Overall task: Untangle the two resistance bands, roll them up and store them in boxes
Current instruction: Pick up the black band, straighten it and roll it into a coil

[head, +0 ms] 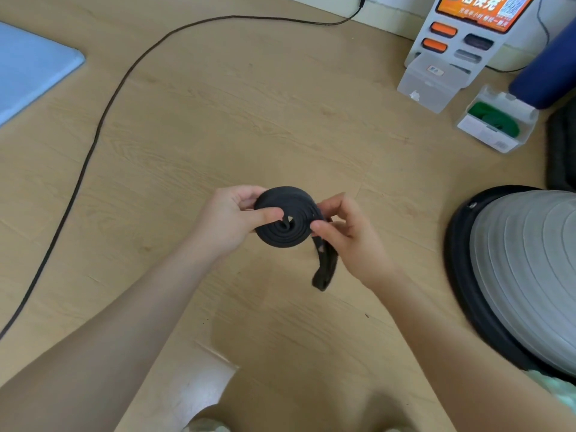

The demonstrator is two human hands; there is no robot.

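Currently I am rolling the black resistance band [285, 226] into a coil, held in the air above the wooden floor [218, 120] and midway between my two hands. My left hand [232, 219] grips the coil, thumb pressed across its near face by the centre hole and the other fingers curled behind its far edge. My right hand [346, 232] pinches the band where it leaves the coil, fingers bent inward; the loose tail [324, 269] hangs below that hand, clear of the floor as far as I can tell. Most of the band appears wound, so I judge only the tail remains. To finish well, I would keep the left thumb firm on the coil face so the layers do not spring apart, feed the tail flat and untwisted with the right fingers, and hold light tension so each turn lies flush on the last. A loose wind would likely be too wide for its box. The green band [495, 118] already lies rolled in an open clear box [486, 132] at the far right; a second clear box [433, 85] stands just beside it, probably the destination.
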